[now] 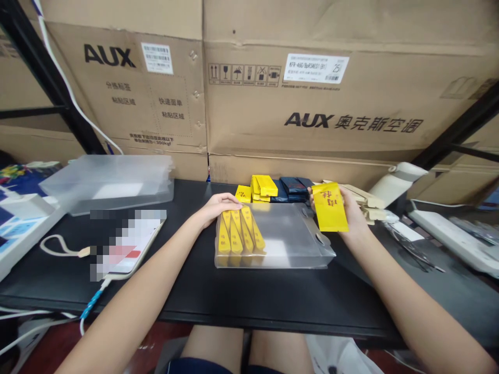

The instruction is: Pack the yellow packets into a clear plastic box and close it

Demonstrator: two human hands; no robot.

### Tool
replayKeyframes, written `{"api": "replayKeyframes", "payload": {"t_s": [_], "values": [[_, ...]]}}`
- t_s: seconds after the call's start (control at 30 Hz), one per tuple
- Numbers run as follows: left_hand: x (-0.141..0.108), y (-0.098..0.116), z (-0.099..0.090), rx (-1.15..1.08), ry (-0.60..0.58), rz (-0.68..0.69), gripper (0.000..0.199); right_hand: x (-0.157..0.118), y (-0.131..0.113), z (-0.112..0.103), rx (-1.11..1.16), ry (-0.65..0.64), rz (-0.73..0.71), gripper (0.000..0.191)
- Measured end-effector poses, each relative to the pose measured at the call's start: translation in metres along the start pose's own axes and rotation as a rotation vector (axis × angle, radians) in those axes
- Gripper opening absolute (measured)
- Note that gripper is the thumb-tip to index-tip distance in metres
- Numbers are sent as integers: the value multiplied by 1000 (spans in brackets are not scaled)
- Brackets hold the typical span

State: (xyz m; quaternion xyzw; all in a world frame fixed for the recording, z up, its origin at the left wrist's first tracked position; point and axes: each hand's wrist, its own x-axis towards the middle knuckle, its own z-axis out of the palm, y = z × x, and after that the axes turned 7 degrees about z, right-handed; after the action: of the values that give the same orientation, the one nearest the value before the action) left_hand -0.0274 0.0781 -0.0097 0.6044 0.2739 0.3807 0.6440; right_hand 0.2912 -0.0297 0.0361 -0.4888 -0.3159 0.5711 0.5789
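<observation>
My R hand (354, 214) holds a yellow pkt (330, 209) btwn closed fingers at the clear box (286, 224)'s right end; four pkts (235, 235) stand inside, left. My L hand (215, 209), fingers loosely curved, rests at its far-left corner, grip unclear. Dark pkts (293, 188) lie beyond.

The right hand (353, 213) holds a yellow packet (330, 209) near the right end of a clear box (290, 228); the left hand (218, 205) rests at the box's far left corner, beside more yellow packets (236, 234) inside.
</observation>
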Motion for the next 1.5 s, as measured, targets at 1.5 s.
{"api": "replayKeyframes", "payload": {"t_s": [1.5], "values": [[1, 0, -1, 16, -8, -8, 31, 2, -3, -15, 168, -146, -4, 36]]}}
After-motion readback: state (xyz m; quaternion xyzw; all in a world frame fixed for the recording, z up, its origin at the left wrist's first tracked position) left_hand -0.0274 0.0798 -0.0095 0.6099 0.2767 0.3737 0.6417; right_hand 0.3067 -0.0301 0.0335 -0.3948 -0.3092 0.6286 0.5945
